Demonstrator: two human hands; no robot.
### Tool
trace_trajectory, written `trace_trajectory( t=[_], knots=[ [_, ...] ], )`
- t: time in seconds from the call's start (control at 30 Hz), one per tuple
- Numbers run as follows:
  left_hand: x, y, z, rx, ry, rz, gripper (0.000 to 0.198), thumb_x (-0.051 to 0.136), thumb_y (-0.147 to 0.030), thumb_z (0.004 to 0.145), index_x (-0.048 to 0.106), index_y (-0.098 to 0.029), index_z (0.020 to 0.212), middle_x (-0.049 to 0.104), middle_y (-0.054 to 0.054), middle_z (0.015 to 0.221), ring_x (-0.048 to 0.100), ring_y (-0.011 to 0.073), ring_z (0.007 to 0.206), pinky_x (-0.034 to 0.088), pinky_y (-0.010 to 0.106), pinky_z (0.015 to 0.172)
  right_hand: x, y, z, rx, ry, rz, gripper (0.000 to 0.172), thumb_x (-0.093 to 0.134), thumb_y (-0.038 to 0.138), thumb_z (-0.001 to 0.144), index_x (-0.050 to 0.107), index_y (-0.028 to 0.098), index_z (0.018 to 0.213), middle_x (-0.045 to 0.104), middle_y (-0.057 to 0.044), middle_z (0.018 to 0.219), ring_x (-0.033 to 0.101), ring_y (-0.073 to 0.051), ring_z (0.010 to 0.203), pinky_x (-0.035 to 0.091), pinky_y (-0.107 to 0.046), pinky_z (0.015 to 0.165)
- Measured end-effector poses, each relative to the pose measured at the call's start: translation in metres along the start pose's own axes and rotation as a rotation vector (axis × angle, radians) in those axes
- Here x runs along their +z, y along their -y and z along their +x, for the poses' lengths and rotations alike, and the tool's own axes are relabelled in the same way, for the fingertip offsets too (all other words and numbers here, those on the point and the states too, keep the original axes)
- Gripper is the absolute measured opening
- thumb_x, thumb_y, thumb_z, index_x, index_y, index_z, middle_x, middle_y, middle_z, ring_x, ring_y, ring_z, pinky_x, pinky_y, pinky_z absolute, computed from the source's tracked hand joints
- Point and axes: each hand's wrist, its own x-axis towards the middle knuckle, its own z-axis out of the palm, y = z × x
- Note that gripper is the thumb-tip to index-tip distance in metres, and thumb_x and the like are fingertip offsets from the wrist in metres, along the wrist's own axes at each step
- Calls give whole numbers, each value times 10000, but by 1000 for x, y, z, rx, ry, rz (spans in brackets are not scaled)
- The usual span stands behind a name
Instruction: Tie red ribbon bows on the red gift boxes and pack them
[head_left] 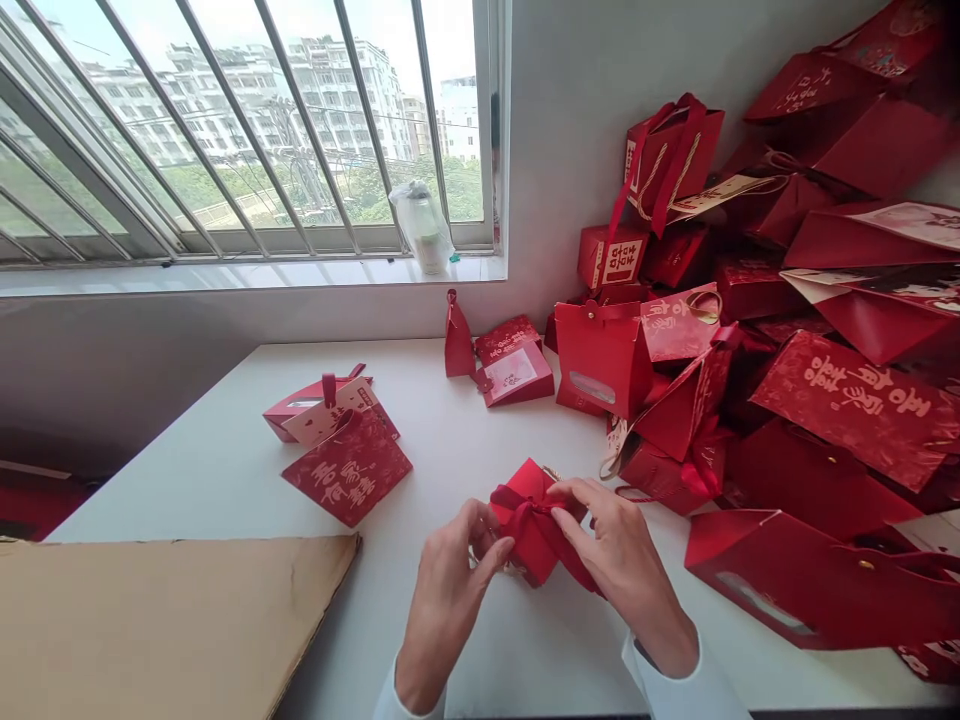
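A small red box (538,567) with a dark red ribbon bow (531,507) on top rests on the white table, between my hands. My left hand (454,585) is at the box's left side, thumb and fingers curved against its edge and the ribbon loop. My right hand (616,545) pinches the ribbon at the right of the knot between thumb and forefinger. A ribbon tail hangs down toward my right wrist. Bits of gold cord show at the box's upper and lower edges.
Red gift boxes and bags (795,470) are heaped on the right. Folded red boxes (349,470) stand left of centre, and more (517,370) near the wall. A cardboard sheet (165,620) covers the lower left. On the windowsill stands a bagged cup (426,230).
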Motion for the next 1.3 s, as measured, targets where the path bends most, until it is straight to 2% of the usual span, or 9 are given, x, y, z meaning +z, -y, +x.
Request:
trace_trajectory(
  t=[0.23, 0.37, 0.43, 0.53, 0.63, 0.73, 1.07, 1.17, 1.3],
  knots=[
    [-2, 8, -2, 469, -160, 435, 190, 403, -118, 895, 519, -192, 764, 533, -17, 672, 471, 128, 605, 423, 275, 655, 2, -5, 7, 61, -58, 133, 174, 483, 198, 805, 655, 227, 814, 664, 2, 794, 590, -160, 680, 422, -267, 613],
    [-1, 0, -6, 669, -40, 493, 208, 389, -75, 896, 537, -196, 814, 574, 10, 759, 499, 150, 679, 425, 304, 693, -4, -6, 8, 106, -53, 185, 200, 500, 254, 804, 622, 212, 958, 644, -2, 789, 575, -146, 629, 437, -251, 570],
    [-2, -5, -7, 668, 6, 400, 98, 472, -140, 892, 534, -207, 856, 592, 14, 825, 523, 160, 750, 432, 287, 690, -10, -7, 3, 110, -84, 156, 235, 522, 307, 811, 594, 212, 1013, 643, -13, 830, 582, -152, 663, 431, -246, 552],
    [0, -9, -3, 530, -119, 253, 51, 544, -251, 882, 518, -209, 896, 578, 11, 841, 532, 154, 755, 443, 267, 666, -17, -10, -11, 137, -129, 74, 237, 525, 403, 844, 570, 228, 996, 646, -7, 799, 586, -163, 680, 423, -257, 576],
    [11, -9, 7, 343, -270, 208, 114, 571, -308, 867, 533, -211, 911, 583, 19, 865, 542, 173, 793, 449, 288, 680, -16, -10, -25, 193, -62, 91, 271, 507, 485, 862, 525, 242, 980, 643, 11, 744, 595, -171, 682, 424, -276, 625],
    [24, -7, 14, 262, -261, 251, 78, 589, -290, 851, 562, -223, 879, 613, 14, 848, 530, 201, 808, 437, 323, 706, -8, -8, -33, 240, 9, 169, 282, 541, 477, 846, 473, 244, 989, 652, 17, 751, 610, -179, 708, 424, -288, 665],
    [25, -2, 19, 427, -261, 217, 148, 487, -144, 874, 608, -212, 821, 617, 4, 787, 506, 170, 792, 419, 325, 754, 17, 6, -41, 305, 162, 872, 245, 549, 393, 833, 404, 235, 951, 596, 52, 625, 602, -145, 600, 488, -268, 607],
    [21, 2, 21, 456, -217, 196, 188, 472, -110, 863, 624, -217, 832, 599, 5, 780, 505, 164, 785, 437, 308, 732, 8, 8, -44, 293, 220, 637, 136, 509, 357, 861, 454, 233, 871, 574, 57, 583, 585, -136, 538, 466, -246, 555],
    [16, 7, 23, 479, -164, 145, 240, 460, -87, 861, 651, -233, 864, 595, 14, 813, 518, 162, 816, 456, 285, 712, -6, 3, -36, 120, -64, 185, 98, 502, 320, 885, 561, 246, 910, 615, 16, 745, 587, -142, 624, 447, -254, 577]
  ],
)
